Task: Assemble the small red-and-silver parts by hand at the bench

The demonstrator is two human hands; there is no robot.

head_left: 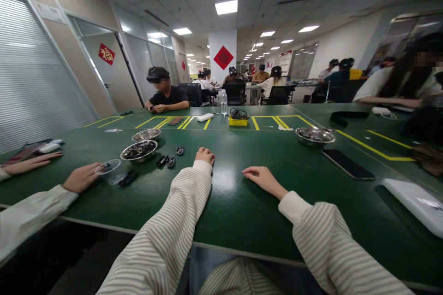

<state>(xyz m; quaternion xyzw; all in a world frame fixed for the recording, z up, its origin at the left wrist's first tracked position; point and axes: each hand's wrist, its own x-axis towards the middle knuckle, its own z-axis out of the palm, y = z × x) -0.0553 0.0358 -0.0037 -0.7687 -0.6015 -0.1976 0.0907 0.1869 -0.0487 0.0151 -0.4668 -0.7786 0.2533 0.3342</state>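
Green table (238,221) is lit by ceiling lights (226,7). Black parts (170,162) are scattered left of left hand (205,156), curled, grip hidden. Right hand (265,179) is loosely bent, grip unclear; phone (348,164) is laid rightward.

Black cables (238,112) hide the inside of the yellow tray (238,122). In front of the tray, the left hand (205,155) covers its own palm. To the tray's left, the dark parts (138,150) in the nearer metal bowl (140,161) are too small to tell apart. To its right, the view's edge cuts off a white case (417,205); far behind the tray, seated people (275,85) are too small to show what they handle.
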